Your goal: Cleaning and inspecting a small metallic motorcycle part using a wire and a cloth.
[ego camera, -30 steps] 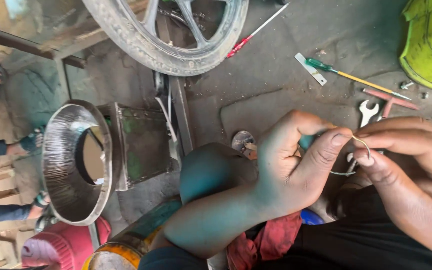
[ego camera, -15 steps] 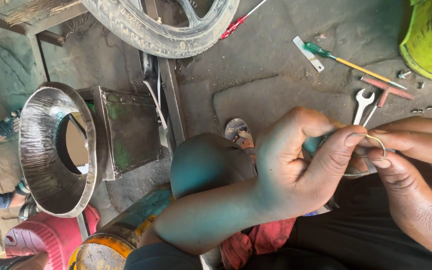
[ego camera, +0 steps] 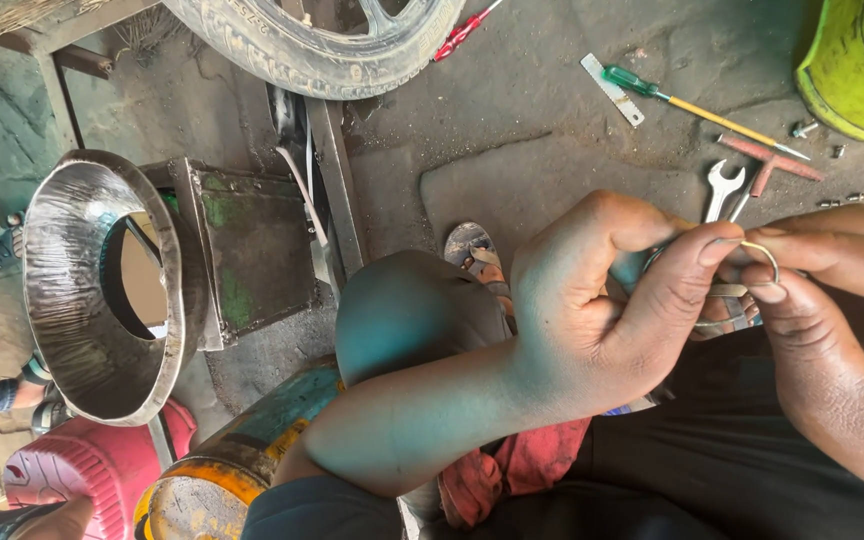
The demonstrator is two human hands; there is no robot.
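Observation:
My left hand (ego camera: 602, 300) is curled shut around a small part that its fingers mostly hide; the thumb presses on a thin metal ring (ego camera: 767, 262). My right hand (ego camera: 832, 330) meets it from the right, its fingertips pinching the same wire ring. Both hands hover above my knee (ego camera: 412, 310) and dark trousers (ego camera: 732, 460). On the ground just beyond the hands lies an open-ended spanner (ego camera: 720, 190).
A tyre (ego camera: 322, 40) lies at the top, with a red screwdriver (ego camera: 462, 30) beside it. A green-handled screwdriver (ego camera: 692, 100), small ruler (ego camera: 612, 90) and yellow-green bucket (ego camera: 862, 70) sit top right. A metal funnel (ego camera: 82, 290) on a green box (ego camera: 252, 250) stands left. Another person's sandalled feet show at the left edge.
The view has shifted slightly, so the ground items sit lower in the frame. My hands keep working the wire ring, the fingers re-gripping it a little.

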